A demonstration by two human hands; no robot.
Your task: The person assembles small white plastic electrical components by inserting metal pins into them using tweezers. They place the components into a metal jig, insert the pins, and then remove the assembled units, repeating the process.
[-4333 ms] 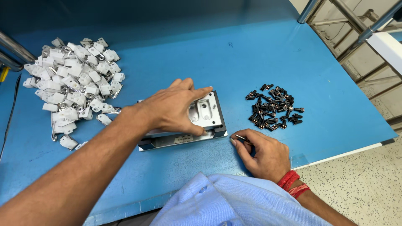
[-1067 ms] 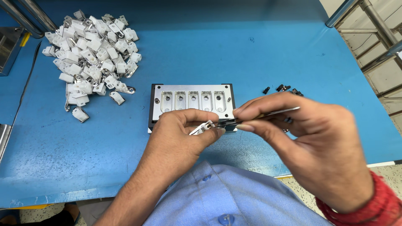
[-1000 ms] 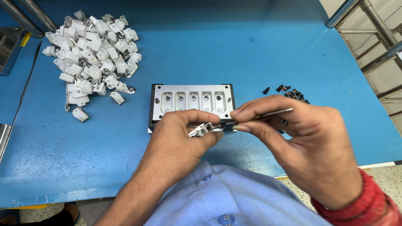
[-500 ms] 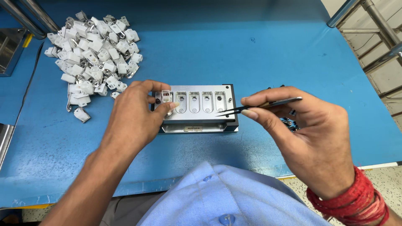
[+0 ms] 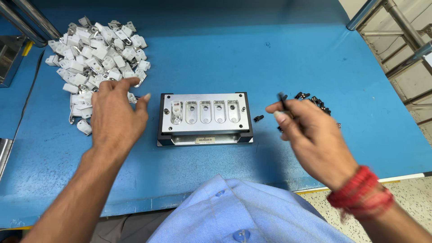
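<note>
A grey metal fixture [image 5: 204, 130] with a row of several slots sits mid-table on the blue surface. A small white part [image 5: 176, 110] lies in its leftmost slot. My left hand [image 5: 114, 114] hovers left of the fixture with fingers spread, holding nothing, at the near edge of a pile of white plastic parts [image 5: 94, 54]. My right hand [image 5: 310, 135] is right of the fixture and pinches thin dark tweezers [image 5: 282, 98], tip up. It covers most of a small heap of black pieces [image 5: 317, 102]. One stray black piece [image 5: 258, 118] lies beside the fixture.
Metal rails [image 5: 27, 22] and a grey metal box [image 5: 9, 58] stand at the far left. A metal frame [image 5: 391, 27] runs past the table's right corner. The table's front edge [image 5: 405, 176] meets speckled floor at the right.
My left hand has left the fixture, where a white part now sits in the leftmost slot, and swung left to the white pile. My right hand moved right with the tweezers toward the black pieces.
</note>
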